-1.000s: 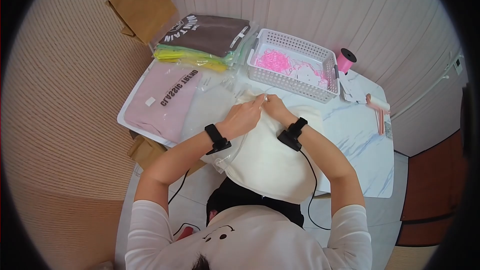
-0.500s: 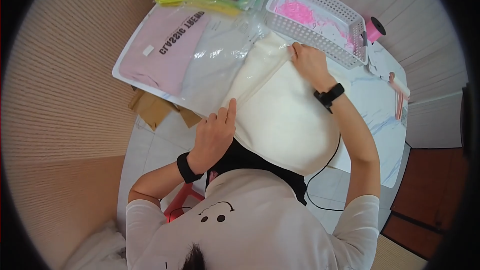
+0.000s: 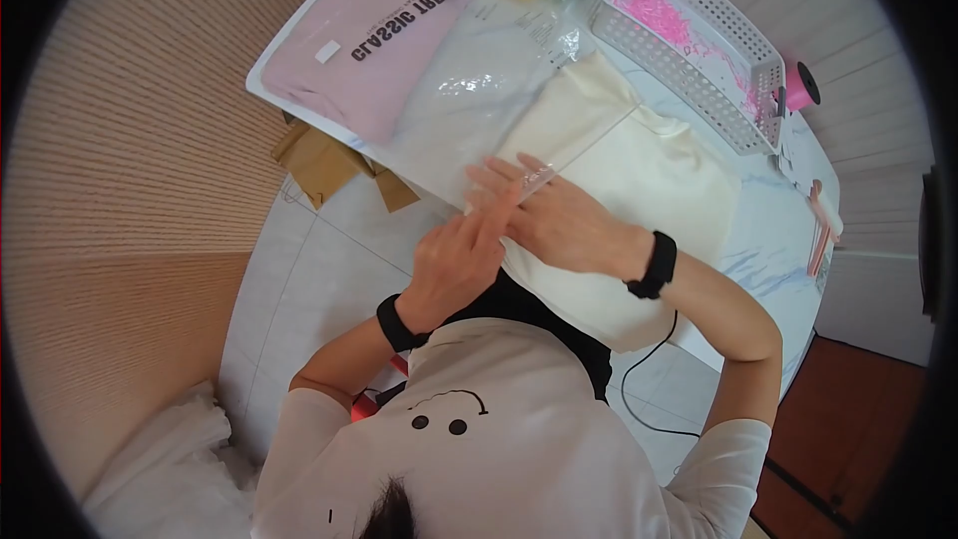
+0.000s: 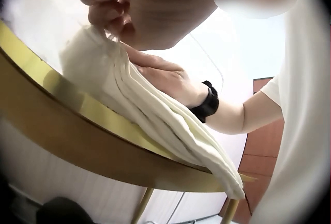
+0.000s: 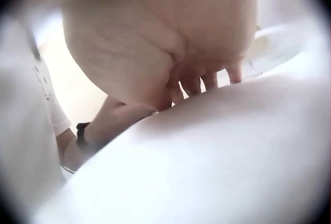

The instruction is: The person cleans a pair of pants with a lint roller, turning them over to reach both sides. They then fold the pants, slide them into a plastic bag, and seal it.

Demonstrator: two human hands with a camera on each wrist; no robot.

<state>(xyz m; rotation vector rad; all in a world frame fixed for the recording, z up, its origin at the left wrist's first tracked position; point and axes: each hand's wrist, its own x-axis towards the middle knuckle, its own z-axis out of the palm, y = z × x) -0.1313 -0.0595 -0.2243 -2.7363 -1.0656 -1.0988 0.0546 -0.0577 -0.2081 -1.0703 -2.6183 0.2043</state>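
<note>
A folded cream-white cloth garment (image 3: 649, 195) lies over the table's near edge, its left part under a clear plastic bag (image 3: 469, 90). My left hand (image 3: 454, 265) is at the near left corner of the garment. In the left wrist view, its curled fingers (image 4: 106, 14) pinch the thin bag edge just above the cloth's stacked layers. My right hand (image 3: 574, 230) lies palm down on the garment, its fingertips beneath the clear film. In the right wrist view, the fingers (image 5: 209, 80) point down onto the white cloth.
Left of the garment lies a bagged pink garment (image 3: 339, 60) with dark lettering. A white perforated basket (image 3: 689, 80) with pink paper shreds stands behind, beside a pink ribbon spool (image 3: 801, 87). Brown paper bags (image 3: 329, 165) sit below the table's left edge.
Both hands were together at the garment's far edge. The left hand moved to the near left corner; the right then slid nearer and leftward, under the film. The head view has shifted.
</note>
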